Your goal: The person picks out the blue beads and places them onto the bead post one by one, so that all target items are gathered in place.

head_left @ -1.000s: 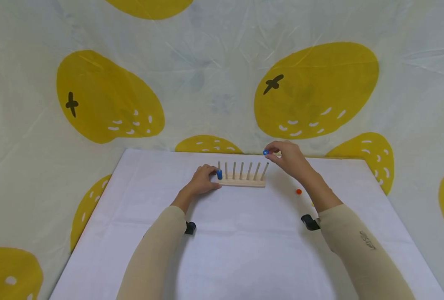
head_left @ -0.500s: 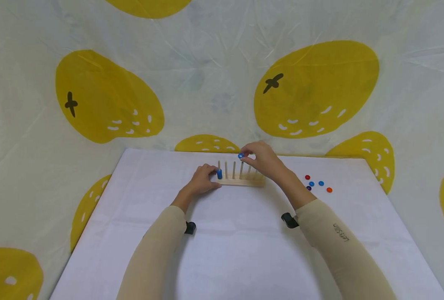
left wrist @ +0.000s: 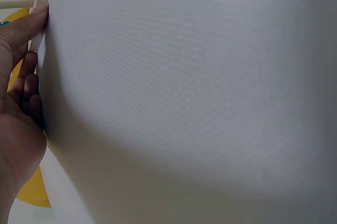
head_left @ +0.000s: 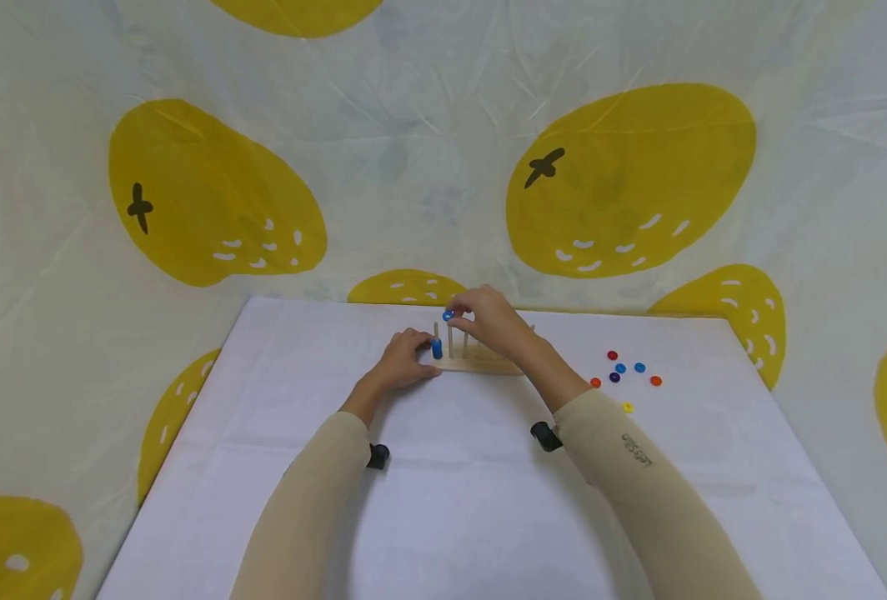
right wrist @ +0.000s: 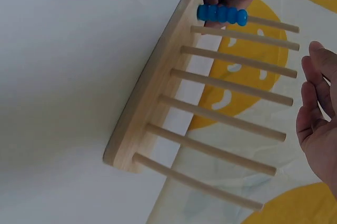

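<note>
A wooden peg rack (head_left: pixel 481 365) with a row of upright pegs stands near the table's far edge. Several blue beads (right wrist: pixel 221 14) are stacked on its leftmost peg; the pegs beside it are bare in the right wrist view. My left hand (head_left: pixel 401 362) grips the rack's left end, thumb on the front edge of the base (left wrist: pixel 39 3). Between thumb and fingertips my right hand (head_left: pixel 492 319) pinches a single blue bead (head_left: pixel 448 316), level with the tops of the two leftmost pegs. That bead is out of sight in the right wrist view.
Loose beads lie right of the rack: a red one (head_left: pixel 612 355), a purple one (head_left: pixel 614 377), a yellow one (head_left: pixel 628 407), two blue and two orange-red ones. The white table (head_left: pixel 451 508) ends at a patterned cloth (head_left: pixel 428 167) hanging behind it.
My right hand has carried the blue bead leftward across the rack, from past its right end to near the left pegs. The loose beads have come into view. The left hand stays put.
</note>
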Demonstrator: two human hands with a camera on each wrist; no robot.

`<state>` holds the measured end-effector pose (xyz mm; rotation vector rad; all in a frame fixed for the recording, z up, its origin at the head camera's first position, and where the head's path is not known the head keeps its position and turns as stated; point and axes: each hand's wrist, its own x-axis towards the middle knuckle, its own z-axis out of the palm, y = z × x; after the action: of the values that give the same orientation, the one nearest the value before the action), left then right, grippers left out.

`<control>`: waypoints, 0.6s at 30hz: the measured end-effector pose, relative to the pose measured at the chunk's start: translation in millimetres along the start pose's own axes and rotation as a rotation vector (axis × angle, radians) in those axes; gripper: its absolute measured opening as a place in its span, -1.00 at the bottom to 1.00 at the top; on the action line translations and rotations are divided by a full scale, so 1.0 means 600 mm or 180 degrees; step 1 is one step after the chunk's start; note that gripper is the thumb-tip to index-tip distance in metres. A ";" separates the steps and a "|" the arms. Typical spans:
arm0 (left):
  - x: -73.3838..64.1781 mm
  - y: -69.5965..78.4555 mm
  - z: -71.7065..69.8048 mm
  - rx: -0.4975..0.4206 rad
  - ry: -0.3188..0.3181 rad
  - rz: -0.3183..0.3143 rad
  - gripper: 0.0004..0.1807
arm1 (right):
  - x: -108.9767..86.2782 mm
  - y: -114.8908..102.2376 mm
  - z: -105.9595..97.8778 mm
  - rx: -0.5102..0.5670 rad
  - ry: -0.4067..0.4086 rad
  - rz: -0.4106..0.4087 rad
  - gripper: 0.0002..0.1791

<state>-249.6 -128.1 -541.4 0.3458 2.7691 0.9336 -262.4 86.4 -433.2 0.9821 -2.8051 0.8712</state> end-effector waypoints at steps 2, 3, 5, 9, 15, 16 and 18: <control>0.000 -0.002 0.000 -0.0031 -0.0013 -0.0018 -0.34 | 0.004 -0.005 0.004 0.0003 -0.0031 0.0010 -0.78; 0.000 -0.002 0.000 -0.0049 -0.0018 -0.0026 -0.35 | 0.005 -0.008 0.006 0.0000 -0.0046 0.0007 -0.78; 0.000 -0.004 0.001 -0.0057 -0.0033 -0.0029 -0.35 | 0.008 -0.012 0.009 -0.0017 -0.0059 0.0001 -0.77; 0.001 -0.005 0.000 -0.0070 -0.0028 -0.0012 -0.35 | 0.015 -0.017 0.015 -0.0056 -0.0089 -0.0008 -0.76; 0.002 -0.005 -0.001 -0.0075 -0.0041 -0.0019 -0.34 | 0.024 -0.015 0.026 -0.0127 -0.0227 0.0058 -0.78; 0.002 -0.005 -0.001 -0.0079 -0.0039 -0.0016 -0.34 | 0.024 -0.015 0.027 -0.0135 -0.0240 0.0071 -0.78; 0.002 -0.004 -0.002 -0.0092 -0.0036 -0.0004 -0.34 | 0.023 -0.014 0.028 -0.0149 -0.0255 0.0096 -0.78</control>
<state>-251.4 -130.1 -542.0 0.3435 2.7425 0.9673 -265.9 64.3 -440.2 0.9929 -2.8999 0.7825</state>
